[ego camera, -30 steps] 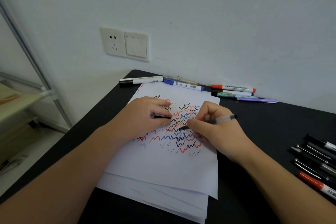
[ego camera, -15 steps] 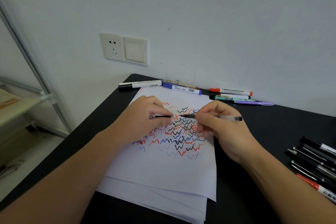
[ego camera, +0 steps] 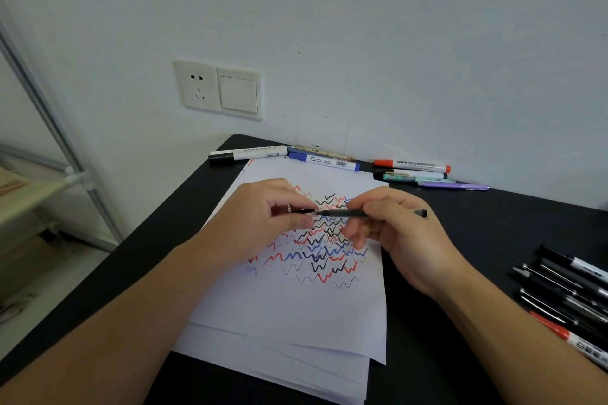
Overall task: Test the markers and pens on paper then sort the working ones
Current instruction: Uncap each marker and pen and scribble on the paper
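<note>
Two hands above the scribbled paper (ego camera: pixel 289 312), meeting over its far half: left hand (ego camera: pixel 260 217) pinching a small black cap (ego camera: pixel 304 211) between thumb and curled fingers, right hand (ego camera: pixel 394 227) clamped round the barrel of a clear-bodied black pen (ego camera: pixel 348 214), lying level with its tip aimed at the cap's mouth. Tip and cap touching or all but touching; too close to call. Neither grip slack, both closed on their part.

Paper stacked in several sheets on the black bench (ego camera: pixel 493 240), near its left edge, top sheet crowded with red, blue and black zigzags. Along the far edge against the wall, one row: a black-capped white marker (ego camera: pixel 246 153), a blue marker (ego camera: pixel 324 161), a red whiteboard marker (ego camera: pixel 411 165), then a teal pen (ego camera: pixel 414 177) and a purple pen (ego camera: pixel 452 186). At the right edge, a second bunch of mostly dark pens (ego camera: pixel 569 289) with a red-capped marker (ego camera: pixel 572 340) nearest the front.

Step in hand, by the look of it: recapping after a test stroke, with sorting to follow. Next move calls for keeping cap and barrel on one line, pushing the two together until seated, then carrying the pen to whichever pile suits it. Which pile holds the working ones, not clear from here. Likely slip: tip missing the cap's mouth and marking a finger
</note>
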